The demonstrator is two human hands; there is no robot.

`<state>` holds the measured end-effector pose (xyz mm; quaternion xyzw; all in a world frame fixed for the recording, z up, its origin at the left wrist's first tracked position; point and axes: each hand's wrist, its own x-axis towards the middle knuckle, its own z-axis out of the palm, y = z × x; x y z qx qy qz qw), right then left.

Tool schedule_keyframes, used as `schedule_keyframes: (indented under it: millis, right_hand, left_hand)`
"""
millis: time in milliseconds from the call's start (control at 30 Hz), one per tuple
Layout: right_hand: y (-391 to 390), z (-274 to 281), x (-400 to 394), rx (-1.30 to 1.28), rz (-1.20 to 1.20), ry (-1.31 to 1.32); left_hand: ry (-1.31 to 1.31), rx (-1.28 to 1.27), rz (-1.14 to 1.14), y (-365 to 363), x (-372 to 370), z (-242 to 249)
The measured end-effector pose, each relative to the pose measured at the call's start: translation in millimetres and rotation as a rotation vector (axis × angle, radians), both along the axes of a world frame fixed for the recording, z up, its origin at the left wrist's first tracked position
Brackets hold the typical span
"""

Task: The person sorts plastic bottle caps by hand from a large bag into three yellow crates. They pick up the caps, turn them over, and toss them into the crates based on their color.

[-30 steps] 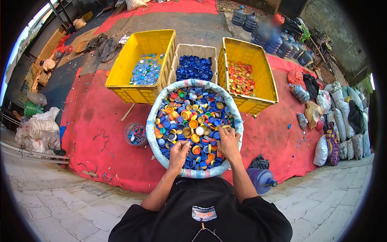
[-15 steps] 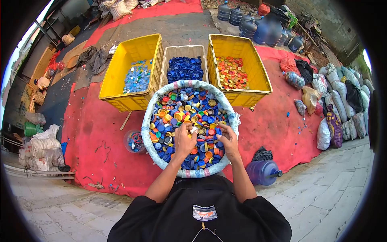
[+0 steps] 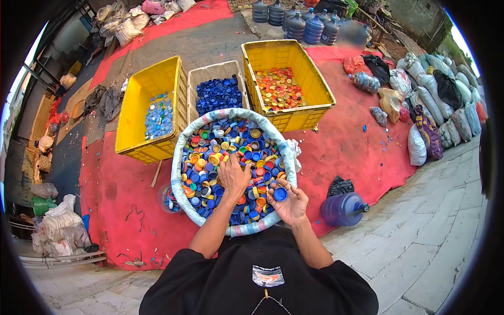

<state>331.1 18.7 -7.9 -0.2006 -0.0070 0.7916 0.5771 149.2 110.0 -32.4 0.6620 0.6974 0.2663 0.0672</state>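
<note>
A large round sack with a rolled white, blue and pink rim (image 3: 257, 227) stands in front of me, full of mixed coloured bottle caps (image 3: 210, 163). Above its middle is my left hand (image 3: 234, 177), back upward, with thumb and fingers apart and bent down among the caps. Its fingertips are partly hidden. At the sack's right side, my right hand (image 3: 292, 207) is turned palm up. A blue bottle cap (image 3: 280, 194) is held in its fingers, hollow side facing me.
Behind the sack stand a yellow crate (image 3: 152, 151) of pale blue caps, a whitish crate (image 3: 192, 100) of dark blue caps and a yellow crate (image 3: 302, 118) of orange and yellow caps. A water jug (image 3: 340, 210) lies right, a small tub (image 3: 167, 199) left. Filled sacks (image 3: 430, 105) line the far right.
My view has turned. My left hand has gone from a pinch to spread fingers over the caps. My right hand has turned palm up, bringing the blue cap toward me.
</note>
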Motion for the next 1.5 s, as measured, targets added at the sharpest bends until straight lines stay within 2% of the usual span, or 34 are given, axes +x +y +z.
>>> schedule_keyframes:
  millis: [267,400,467,567,600,633,667,733,833,867,933,1100,1133,1233,1333,1367,1400,1433,1467,1500]
  right_hand:
    - [2.1,-1.7,4.0,0.015,0.021,0.017]
    - [15.4,10.8,-3.2,-0.047,0.039,-0.096]
    - [26.7,13.1,-5.8,-0.06,0.056,-0.194]
    - [58.9,-6.3,-7.0,0.114,0.172,-0.68]
    - [68.9,4.7,-16.7,0.125,0.131,-0.793]
    - [80.1,6.5,-19.8,0.207,0.162,-1.078]
    - [92.1,-4.6,-22.9,0.379,0.134,-1.34]
    - [111.6,-1.5,-27.7,0.701,0.137,-1.802]
    - [128.8,-1.2,-37.9,0.944,0.125,-1.92]
    - [134.6,-6.7,-39.2,0.965,0.214,-1.96]
    - [139.8,-7.7,-44.8,0.968,0.298,-2.009]
    - [147.5,-1.4,-53.9,0.935,0.521,-2.083]
    - [148.1,-11.2,-52.9,1.064,0.361,-2.068]
    - [145.3,-11.8,-52.6,1.065,0.321,-2.068]
    - [145.4,-16.4,-46.1,0.991,0.137,-1.851]
    - [143.0,-17.6,-41.7,0.88,0.112,-1.78]
    - [138.8,-11.5,-36.5,0.77,0.083,-1.708]
    - [134.1,-4.9,-30.5,0.661,0.052,-1.634]
    - [127.8,2.2,-25.6,0.446,0.07,-1.264]
    - [121.1,14.0,-14.2,0.319,0.139,-1.013]
  left_hand:
    - [-0.052,0.04,-0.056,2.6,-3.0,-9.3]
    - [-0.274,0.058,0.02,-0.2,-7.7,6.8]
    - [-0.955,-0.098,0.076,-2.8,-13.9,28.0]
    - [-1.915,-0.277,0.126,-15.0,-40.7,44.9]
    - [-2.095,-0.321,0.125,-20.9,-49.3,48.4]
    - [-2.276,-0.365,0.119,-27.5,-56.6,49.5]
    - [-2.315,-0.373,0.161,-34.0,-62.1,48.2]
    - [-2.357,-0.357,0.164,-45.3,-69.2,40.8]
    - [-2.382,-0.345,0.196,-60.5,-76.4,27.1]
    - [-2.38,-0.342,0.208,-65.8,-78.0,21.3]
    - [-2.405,-0.348,0.22,-75.0,-79.3,19.7]
    - [-2.259,-0.361,0.265,-81.4,-73.9,30.8]
    - [-2.261,-0.367,0.249,-82.1,-72.7,33.7]
    - [-2.26,-0.386,0.203,-79.0,-70.4,19.2]
    - [-2.173,-0.435,0.165,-71.2,-67.6,17.7]
    - [-2.13,-0.46,0.152,-66.3,-65.0,20.6]
    - [-1.986,-0.45,0.208,-60.5,-57.1,33.4]
    - [-1.85,-0.426,0.152,-54.5,-52.9,31.8]
    - [-1.662,-0.422,0.117,-45.8,-48.3,32.6]
    - [-1.473,-0.413,0.08,-35.4,-43.6,34.0]
